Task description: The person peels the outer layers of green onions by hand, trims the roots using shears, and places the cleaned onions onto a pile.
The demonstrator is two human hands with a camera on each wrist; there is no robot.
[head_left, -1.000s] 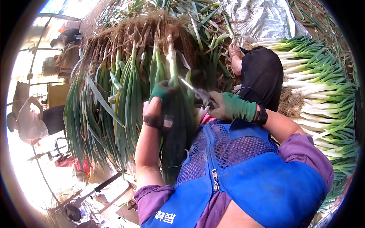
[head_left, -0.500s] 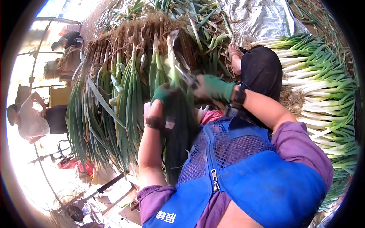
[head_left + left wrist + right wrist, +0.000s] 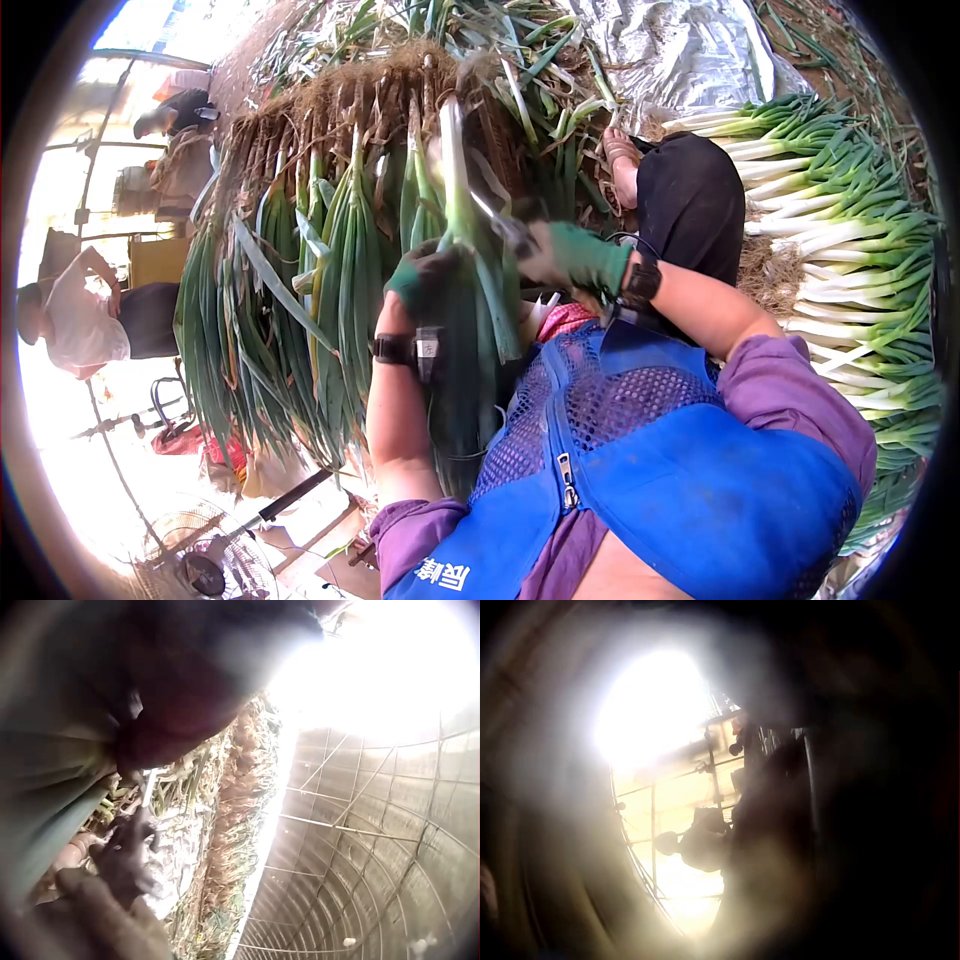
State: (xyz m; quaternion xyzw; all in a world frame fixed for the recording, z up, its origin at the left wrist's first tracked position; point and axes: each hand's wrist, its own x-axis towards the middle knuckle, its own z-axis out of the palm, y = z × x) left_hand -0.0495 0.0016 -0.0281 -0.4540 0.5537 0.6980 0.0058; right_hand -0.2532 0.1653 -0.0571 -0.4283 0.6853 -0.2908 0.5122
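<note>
A large green onion stands upright in the middle of the head view, its white stem point(image 3: 455, 165) on top and dark leaves hanging below. Round its upper leaves grips my gloved left hand point(image 3: 425, 275). My right hand point(image 3: 560, 255), in a green glove with a dark palm, holds a thin metal tool point(image 3: 515, 235) whose tip is close to the stem's right side. In the left wrist view, my right hand point(image 3: 112, 915) and the tool point(image 3: 135, 840) show below blurred leaves point(image 3: 52, 817). The right wrist view is too dark and blurred to show the hand.
Untrimmed onions point(image 3: 350, 230) with brown roots lie in a row at left. Cleaned white onions point(image 3: 830, 240) are stacked at right. A silver sheet point(image 3: 680, 50) lies at the top, a fan point(image 3: 205, 570) stands lower left, and another person point(image 3: 85, 310) is at far left.
The stem shows smooth and white where ragged outer layers covered it. A loose leaf now hangs down between the hands. My right hand has moved left toward the stem.
</note>
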